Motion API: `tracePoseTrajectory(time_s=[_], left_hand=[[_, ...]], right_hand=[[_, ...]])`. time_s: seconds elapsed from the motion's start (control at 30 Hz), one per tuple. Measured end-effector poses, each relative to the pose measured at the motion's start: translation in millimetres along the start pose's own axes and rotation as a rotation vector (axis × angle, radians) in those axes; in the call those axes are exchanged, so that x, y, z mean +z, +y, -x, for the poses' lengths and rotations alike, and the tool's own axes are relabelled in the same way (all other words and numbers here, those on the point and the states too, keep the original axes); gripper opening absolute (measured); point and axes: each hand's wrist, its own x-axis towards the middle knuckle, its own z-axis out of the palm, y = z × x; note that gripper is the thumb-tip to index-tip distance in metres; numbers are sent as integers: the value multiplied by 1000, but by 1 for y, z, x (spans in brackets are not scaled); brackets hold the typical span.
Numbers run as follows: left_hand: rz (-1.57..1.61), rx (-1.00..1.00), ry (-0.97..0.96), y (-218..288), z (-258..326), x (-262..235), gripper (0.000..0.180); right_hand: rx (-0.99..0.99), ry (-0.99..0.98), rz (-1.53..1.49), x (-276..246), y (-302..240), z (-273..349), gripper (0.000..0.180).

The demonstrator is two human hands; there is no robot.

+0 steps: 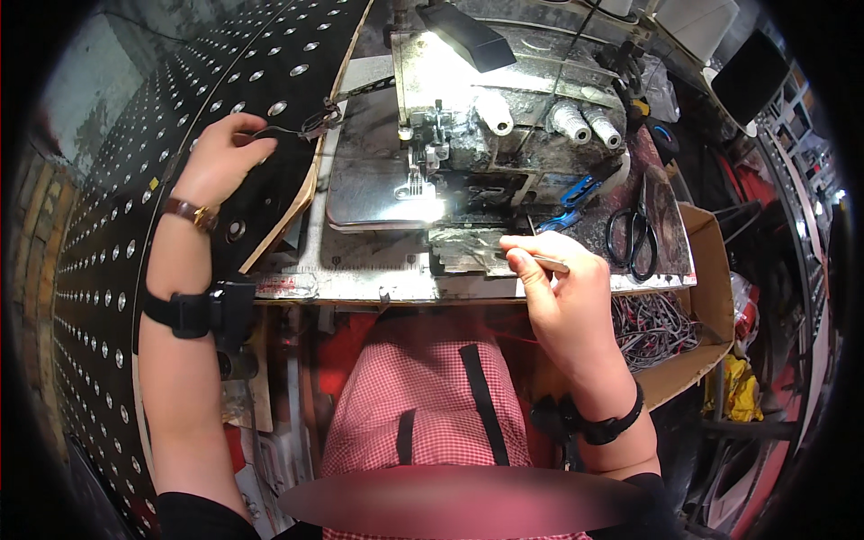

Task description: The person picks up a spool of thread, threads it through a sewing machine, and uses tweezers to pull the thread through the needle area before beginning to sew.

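The left hand (216, 153), in the upper left of the frame, has a slim brown-strapped watch with a gold-coloured case at the wrist. Lower on that forearm sits a broad black band carrying a small black box. The right hand (562, 288), right of centre, has a similar black band. Black sleeves show at the bottom edge, and red-and-white checked cloth with black straps, possibly an apron, fills the lower centre.

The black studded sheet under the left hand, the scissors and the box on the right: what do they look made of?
Black studded sheet: seems fabric, matt black, drapes off the table, with rows of shiny metal-looking studs. Scissors: dark metal blades, black glossy loops, probably plastic or coated. Box: brown cardboard, matt, with a raw cut edge.
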Motion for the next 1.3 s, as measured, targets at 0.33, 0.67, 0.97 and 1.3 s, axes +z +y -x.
tracePoseTrajectory(time_s=[0.33,0.67,0.97,1.3], left_hand=[[-771,-21,443,-3,85,-37,28],[169,323,-238,62,181,96,21],[305,313,-229,79,190,191,68],[411,429,-14,90,160,215,68]], right_hand=[[46,-37,43,13,3,-6,12],[243,91,-54,18,3,-11,21],[246,294,-376,-5,2,0,21],[430,637,-475,-44,40,40,26]])
